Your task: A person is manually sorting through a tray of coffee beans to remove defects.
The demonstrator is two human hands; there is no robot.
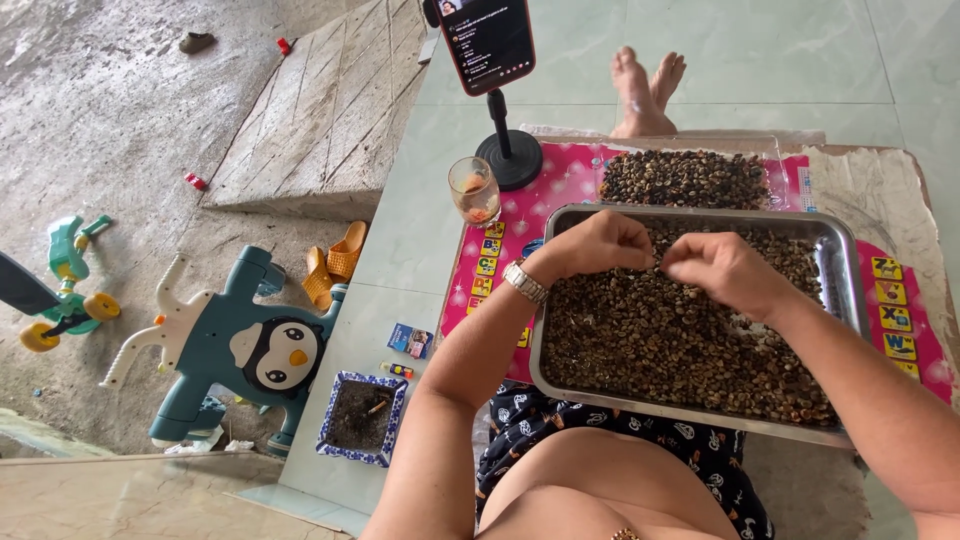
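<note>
Head cam, looking down; person seated on floor, metal tray across lap, centre-right of frame; tray holds a layer of small brown beans, coffee-like, bed uneven, thinner patch showing near right hand.

Left hand and right hand both hover over upper-middle of tray, fingertips nearly meeting; each curled to a near-closed pinch, thumb to forefingers; something small likely nipped between them, but too tiny to make out; can't tell for sure which hand has it. Metal watch on left wrist.

Beans lie directly beneath both hands and spread toward lower right of frame; hands just above the bed, not buried in it.

Second heap of beans on clear sheet just beyond tray, upper centre.

Risks, my judgement: tray sits on knees, front edge overhangs; a leg shift or forearm press on rim could tip it and spill beans; pinched bit is small, could slip and drop back into the lot unseen; glass cup near left elbow's sweep, a wide reach could knock it; phone on stand just behind cup, same hazard.

Lower left: blue-white ashtray dish; toy scooter w/ penguin face far left.
</note>
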